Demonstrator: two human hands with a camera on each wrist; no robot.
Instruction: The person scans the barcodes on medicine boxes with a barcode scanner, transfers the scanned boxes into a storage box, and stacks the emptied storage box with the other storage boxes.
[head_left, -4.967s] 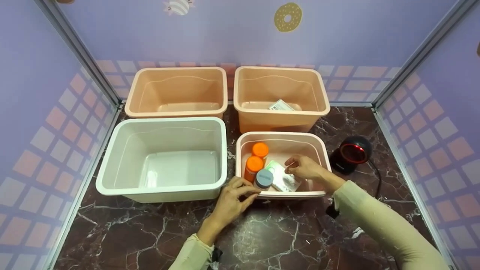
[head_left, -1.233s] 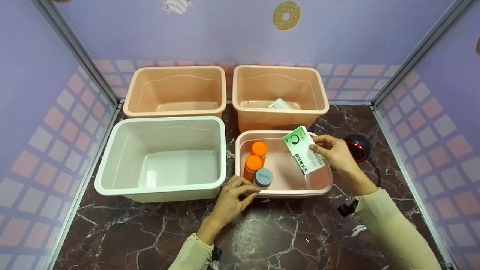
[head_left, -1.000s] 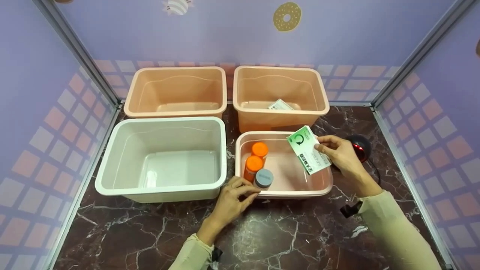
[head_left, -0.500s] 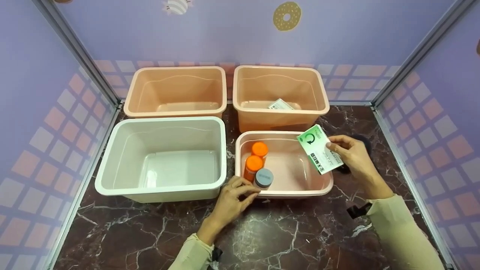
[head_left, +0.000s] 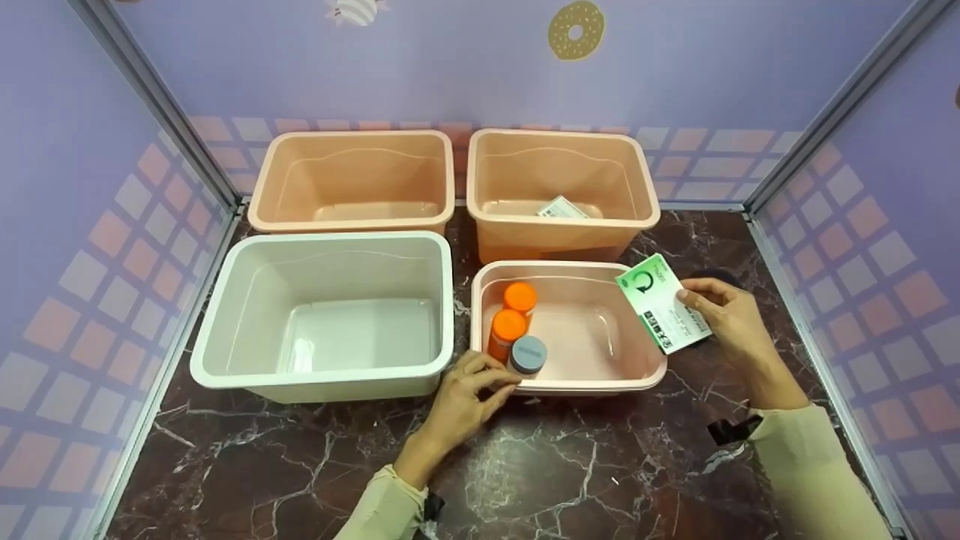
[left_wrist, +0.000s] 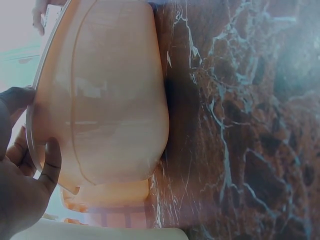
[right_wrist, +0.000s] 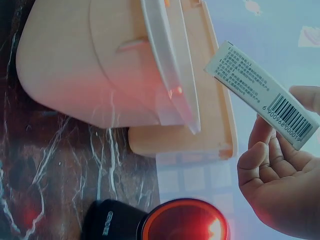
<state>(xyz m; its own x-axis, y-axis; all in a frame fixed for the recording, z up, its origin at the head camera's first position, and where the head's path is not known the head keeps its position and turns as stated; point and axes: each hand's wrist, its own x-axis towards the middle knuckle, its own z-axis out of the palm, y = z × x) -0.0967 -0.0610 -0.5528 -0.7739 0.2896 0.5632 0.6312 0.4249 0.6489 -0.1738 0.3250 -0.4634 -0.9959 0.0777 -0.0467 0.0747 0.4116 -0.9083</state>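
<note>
The right hand point(head_left: 731, 322) pinches a green-and-white box point(head_left: 664, 304) above the right rim of the small pink bin point(head_left: 585, 385). In the right wrist view the box's narrow side point(right_wrist: 260, 95) shows a barcode, and the hand point(right_wrist: 285, 175) holds its lower end. The left hand point(head_left: 461, 401) grips the front-left rim of the small bin, thumb and fingers on either side of the rim point(left_wrist: 31, 125) in the left wrist view. Inside that bin, at the left, stand two orange-capped bottles point(head_left: 508, 328) point(head_left: 520, 297) and a grey-capped jar point(head_left: 529, 354).
A black scanner with a glowing red ring point(right_wrist: 185, 202) stands right of the small bin, mostly hidden by the right hand in the head view. A white bin point(head_left: 322, 379) is at left. Behind are two orange bins point(head_left: 352, 225) point(head_left: 562, 223); the right one holds a white box point(head_left: 561, 208).
The right hand has lifted the green-and-white box out of the small bin and carried it rightward, over the rim and toward the scanner. The left hand stays on the bin rim.
</note>
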